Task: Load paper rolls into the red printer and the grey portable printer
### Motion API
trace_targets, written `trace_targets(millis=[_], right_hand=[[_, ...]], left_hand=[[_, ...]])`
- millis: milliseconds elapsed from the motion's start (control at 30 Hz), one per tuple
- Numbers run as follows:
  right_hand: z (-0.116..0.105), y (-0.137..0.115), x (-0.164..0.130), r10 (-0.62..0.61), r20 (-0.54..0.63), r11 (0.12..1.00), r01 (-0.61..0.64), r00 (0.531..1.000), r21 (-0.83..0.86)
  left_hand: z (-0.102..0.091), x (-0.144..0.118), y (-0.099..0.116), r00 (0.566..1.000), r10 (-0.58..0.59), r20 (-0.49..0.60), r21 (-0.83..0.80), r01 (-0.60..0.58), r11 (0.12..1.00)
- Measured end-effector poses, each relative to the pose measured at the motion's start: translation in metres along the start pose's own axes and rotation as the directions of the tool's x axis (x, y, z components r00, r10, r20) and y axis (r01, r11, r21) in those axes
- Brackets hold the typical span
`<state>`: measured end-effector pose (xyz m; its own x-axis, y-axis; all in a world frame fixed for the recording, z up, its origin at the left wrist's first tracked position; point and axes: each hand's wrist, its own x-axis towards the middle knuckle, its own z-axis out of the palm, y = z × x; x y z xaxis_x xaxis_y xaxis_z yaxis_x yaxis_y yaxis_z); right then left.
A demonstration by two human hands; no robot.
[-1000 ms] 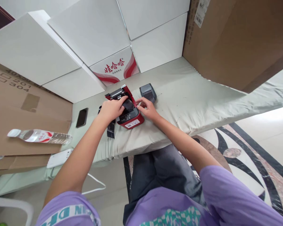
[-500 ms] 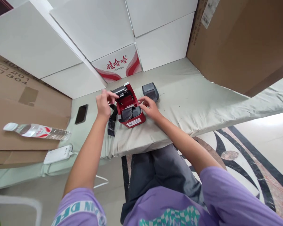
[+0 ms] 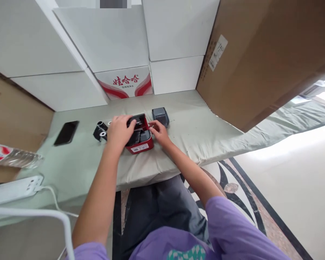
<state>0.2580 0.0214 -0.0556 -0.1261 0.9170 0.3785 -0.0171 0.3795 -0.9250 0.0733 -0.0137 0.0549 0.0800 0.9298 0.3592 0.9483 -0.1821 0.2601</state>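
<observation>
The red printer (image 3: 139, 138) sits between the hands: the left hand (image 3: 119, 130) lies curled over its lid, while the right hand (image 3: 157, 130) touches its right side, fingers loosely open.

Purple short-sleeved shirt with teal-and-white print, dark grey trousers, bare forearms.

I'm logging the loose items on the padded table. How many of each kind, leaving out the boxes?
Label printers: 2 (red printer, grey printer)
Black rolls: 1 (black roll)
Phones: 1 (phone)
Water bottles: 1 (bottle)
Power strips: 1 (power strip)
Total: 6
</observation>
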Motion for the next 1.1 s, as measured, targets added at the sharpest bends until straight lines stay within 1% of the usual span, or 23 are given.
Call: trace_targets(millis=[100,167,300,400,467,567,633,700,800,933,1100], right_hand=[[-0.001,0.004,0.001,-0.017,-0.006,1.000,0.017,1.000,0.023],[-0.002,0.005,0.001,-0.018,-0.010,1.000,0.019,1.000,0.023],[-0.003,0.004,-0.001,0.012,-0.003,0.999,-0.012,1.000,0.030],[-0.004,0.005,-0.002,0.018,0.005,0.999,-0.018,1.000,0.047],[-0.004,0.006,-0.002,0.022,0.015,0.999,-0.023,1.000,0.047],[-0.003,0.005,-0.002,0.025,0.028,0.999,-0.026,0.999,0.038],[-0.003,0.004,-0.001,0.027,0.026,0.998,-0.029,0.999,0.050],[-0.002,0.004,0.000,0.036,0.024,0.997,-0.037,0.999,0.063],[-0.001,0.003,0.001,0.051,0.021,0.997,-0.053,0.998,0.063],[-0.002,0.002,0.000,0.053,0.026,0.997,-0.054,0.998,0.051],[-0.002,0.000,-0.003,0.028,0.030,0.998,-0.029,0.999,0.049]], left_hand=[[0.005,-0.027,0.007,0.998,0.033,0.054,0.019,-0.034,0.999],[0.009,-0.041,0.010,0.998,0.036,0.055,0.016,-0.037,0.999],[0.010,-0.054,0.008,0.998,0.014,0.066,-0.056,-0.010,0.998],[0.010,-0.061,-0.002,0.994,0.069,0.081,-0.116,-0.060,0.991],[0.014,-0.068,-0.010,0.992,0.112,0.051,-0.153,-0.103,0.983],[0.022,-0.077,-0.019,0.988,0.150,-0.042,-0.208,-0.155,0.966],[0.027,-0.079,-0.021,0.981,0.167,-0.094,-0.222,-0.184,0.957],[0.028,-0.079,-0.020,0.978,0.170,-0.118,-0.209,-0.192,0.959],[0.024,-0.077,-0.017,0.981,0.157,-0.110,-0.159,-0.173,0.972],[0.019,-0.077,-0.013,0.980,0.182,-0.076,-0.091,-0.188,0.978],[0.022,-0.079,-0.005,0.980,0.182,-0.081,-0.021,-0.185,0.983]])
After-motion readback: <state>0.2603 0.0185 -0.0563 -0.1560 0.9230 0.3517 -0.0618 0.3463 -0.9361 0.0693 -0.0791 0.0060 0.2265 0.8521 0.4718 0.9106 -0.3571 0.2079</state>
